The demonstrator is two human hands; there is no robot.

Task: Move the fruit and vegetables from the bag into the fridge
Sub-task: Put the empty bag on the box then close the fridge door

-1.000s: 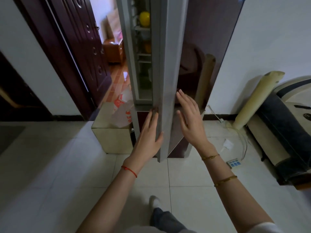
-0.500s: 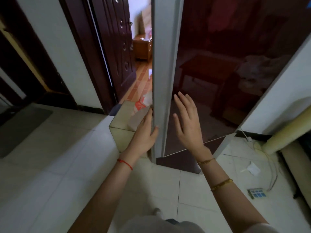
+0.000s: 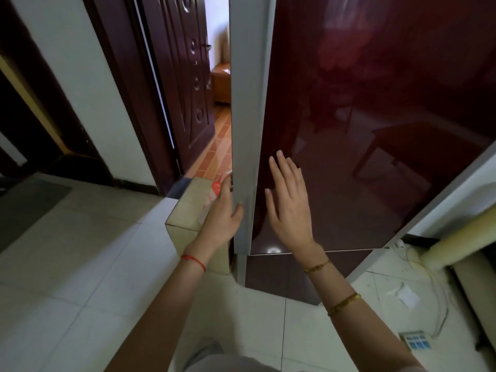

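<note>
The fridge's dark red upper door (image 3: pixel 375 130) fills the right half of the view, with its grey side edge (image 3: pixel 247 103) facing me. My left hand (image 3: pixel 220 218) holds that edge low down, thumb on the grey face and fingers behind it. My right hand (image 3: pixel 290 205) lies flat on the glossy red front, fingers straight. A white bag with red print (image 3: pixel 216 186) sits on a beige box (image 3: pixel 185 210) left of the fridge, mostly hidden by my left hand. The fridge's inside is out of sight.
A dark wooden room door (image 3: pixel 182 76) stands ajar behind the box. Right of the fridge are a rolled cream mat (image 3: pixel 461 237), white cables and a power strip (image 3: pixel 416 342) on the tiled floor. A dark floor mat (image 3: pixel 26 205) lies at far left.
The fridge door has swung towards shut under both hands. The shelves with yellow fruit seen a second ago are now hidden. The bag is more covered.
</note>
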